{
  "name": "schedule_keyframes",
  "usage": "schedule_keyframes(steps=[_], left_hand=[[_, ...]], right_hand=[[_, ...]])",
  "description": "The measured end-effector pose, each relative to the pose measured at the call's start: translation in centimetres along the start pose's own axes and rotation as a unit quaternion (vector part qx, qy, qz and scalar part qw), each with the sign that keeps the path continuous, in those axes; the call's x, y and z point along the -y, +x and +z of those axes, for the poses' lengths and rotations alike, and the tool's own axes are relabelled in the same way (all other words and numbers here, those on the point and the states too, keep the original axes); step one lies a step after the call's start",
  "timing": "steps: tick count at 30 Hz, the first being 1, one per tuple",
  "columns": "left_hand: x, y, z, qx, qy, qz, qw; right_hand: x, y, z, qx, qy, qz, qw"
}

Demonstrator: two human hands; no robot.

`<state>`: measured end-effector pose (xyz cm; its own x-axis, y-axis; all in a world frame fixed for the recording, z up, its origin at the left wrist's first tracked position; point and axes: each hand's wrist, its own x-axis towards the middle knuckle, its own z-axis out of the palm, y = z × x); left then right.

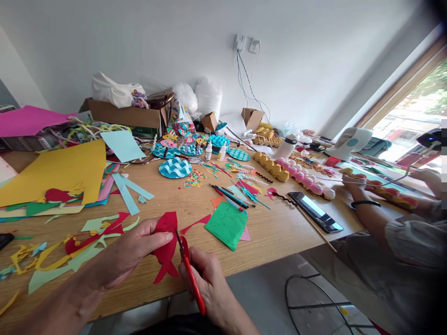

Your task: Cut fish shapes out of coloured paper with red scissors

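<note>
At the table (272, 232) edge, our left hand (129, 253) pinches the red fish (166, 249) while our right hand (206, 274) grips scissors (190, 274); we should turn the paper, snipping slowly.

My left hand (134, 251) pinches a red paper fish (166, 246) over the near edge of the wooden table (279, 232), while my right hand (206, 274) grips red-handled scissors (190, 274) whose blades touch the fish's right side. Just beyond the fish lies a green paper square (226, 224), and paper scraps (70, 251) litter the table's near left part, in front of a big yellow sheet (59, 170). At the right edge another person's hand (352, 184) rests by a pink egg carton (307, 179), near a phone (316, 211).
</note>
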<state>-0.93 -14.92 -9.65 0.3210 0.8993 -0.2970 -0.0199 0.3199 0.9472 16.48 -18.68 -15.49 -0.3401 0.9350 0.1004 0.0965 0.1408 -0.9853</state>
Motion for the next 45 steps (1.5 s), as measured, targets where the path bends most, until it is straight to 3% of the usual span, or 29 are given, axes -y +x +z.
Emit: schedule_keyframes(steps=[4, 9, 45], left_hand=[[-0.13, -0.19, -0.08, -0.020, 0.008, -0.015, 1.000], [-0.10, -0.07, -0.01, 0.014, -0.020, 0.016, 1.000], [-0.16, 0.17, 0.06, 0.017, 0.032, 0.036, 0.999]], right_hand=[[0.06, -0.02, -0.03, 0.001, -0.002, 0.003, 1.000], [0.10, 0.09, -0.08, -0.007, -0.004, 0.013, 1.000], [-0.07, -0.07, -0.08, 0.004, -0.022, 0.013, 1.000]])
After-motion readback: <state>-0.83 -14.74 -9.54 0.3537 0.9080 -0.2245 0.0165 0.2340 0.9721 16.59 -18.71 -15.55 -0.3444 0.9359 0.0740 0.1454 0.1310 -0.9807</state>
